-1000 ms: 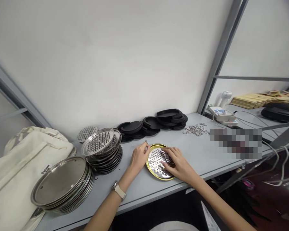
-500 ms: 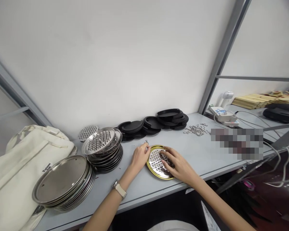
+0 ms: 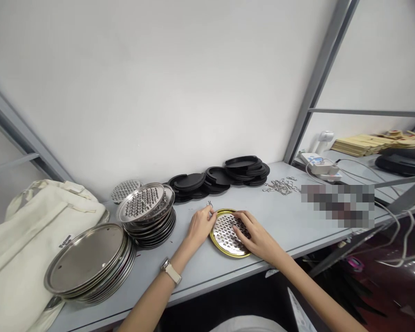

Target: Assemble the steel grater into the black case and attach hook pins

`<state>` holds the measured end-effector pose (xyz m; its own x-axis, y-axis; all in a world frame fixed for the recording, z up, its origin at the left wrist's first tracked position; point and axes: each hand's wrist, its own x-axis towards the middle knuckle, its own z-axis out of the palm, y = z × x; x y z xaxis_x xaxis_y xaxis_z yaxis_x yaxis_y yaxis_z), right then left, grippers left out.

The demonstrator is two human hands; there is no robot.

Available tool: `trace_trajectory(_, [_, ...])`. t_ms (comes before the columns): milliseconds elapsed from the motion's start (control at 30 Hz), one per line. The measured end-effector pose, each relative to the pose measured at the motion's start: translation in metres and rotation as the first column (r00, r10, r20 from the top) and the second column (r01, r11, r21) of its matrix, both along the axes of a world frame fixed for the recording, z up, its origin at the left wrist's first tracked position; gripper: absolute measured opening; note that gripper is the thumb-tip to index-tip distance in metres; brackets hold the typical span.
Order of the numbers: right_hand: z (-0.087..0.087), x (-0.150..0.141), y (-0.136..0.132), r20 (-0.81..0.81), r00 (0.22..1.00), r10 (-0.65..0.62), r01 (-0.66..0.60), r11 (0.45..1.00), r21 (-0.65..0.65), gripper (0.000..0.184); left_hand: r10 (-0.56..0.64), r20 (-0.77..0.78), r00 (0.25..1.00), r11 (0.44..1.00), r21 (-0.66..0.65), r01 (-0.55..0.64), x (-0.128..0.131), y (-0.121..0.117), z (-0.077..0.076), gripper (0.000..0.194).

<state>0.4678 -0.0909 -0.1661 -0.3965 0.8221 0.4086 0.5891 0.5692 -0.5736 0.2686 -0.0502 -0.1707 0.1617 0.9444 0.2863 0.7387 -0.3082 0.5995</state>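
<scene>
A round metal grater plate (image 3: 224, 236) lies inside a shiny gold-coloured round rim (image 3: 220, 249) near the table's front edge. My right hand (image 3: 257, 237) rests over the right part of it, thumb and fingers apart, fingertips on the perforated surface. At the plate's left edge, my left hand (image 3: 201, 224) is closed in a pinch. A small silver wire-like metal clip (image 3: 210, 204) sticks up past its fingertips; the rest is hidden by the fingers. A watch with a pale strap is on my left wrist.
Left of my hands stand a stack of grater plates (image 3: 143, 203) and a stack of round metal trays (image 3: 86, 258), beside a cream bag (image 3: 31, 240). Black round pieces (image 3: 190, 182) line the wall. Small metal clips (image 3: 281, 186) lie loose to the right, near cables (image 3: 352, 173).
My right hand's fingers have shifted slightly across the grater plate, with the thumb a little higher. The left hand stays at the plate's edge with the clip.
</scene>
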Motion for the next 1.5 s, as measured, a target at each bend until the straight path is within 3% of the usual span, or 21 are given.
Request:
trace_trajectory(267, [-0.006, 0.002, 0.002, -0.035, 0.998, -0.053, 0.052, 0.998, -0.020, 0.020, 0.009, -0.019, 1.000, 1.000, 0.013, -0.009, 0.000, 0.002, -0.002, 0.012])
trace_trajectory(733, [-0.008, 0.002, 0.004, -0.005, 1.000, 0.010, -0.010, 0.999, -0.030, 0.024, -0.017, -0.034, 0.999, 1.000, 0.013, 0.017, 0.000, 0.000, -0.002, 0.014])
trace_trajectory(967, [-0.007, 0.004, 0.006, -0.031, 0.995, -0.094, 0.096, 0.994, 0.058, 0.023, -0.024, -0.054, 0.998, 1.000, -0.010, 0.023, 0.000, 0.001, -0.005, 0.015])
trace_trajectory(1267, [-0.005, 0.029, 0.014, -0.094, 0.984, 0.153, -0.169, 0.968, -0.187, 0.036, -0.047, -0.062, 0.997, 0.999, -0.015, 0.046, -0.002, 0.003, -0.009, 0.014])
trace_trajectory(1500, [-0.007, 0.028, 0.018, -0.152, 0.978, 0.140, -0.172, 0.959, -0.224, 0.030, -0.095, -0.109, 0.989, 0.995, 0.026, 0.099, -0.003, 0.001, -0.006, 0.014])
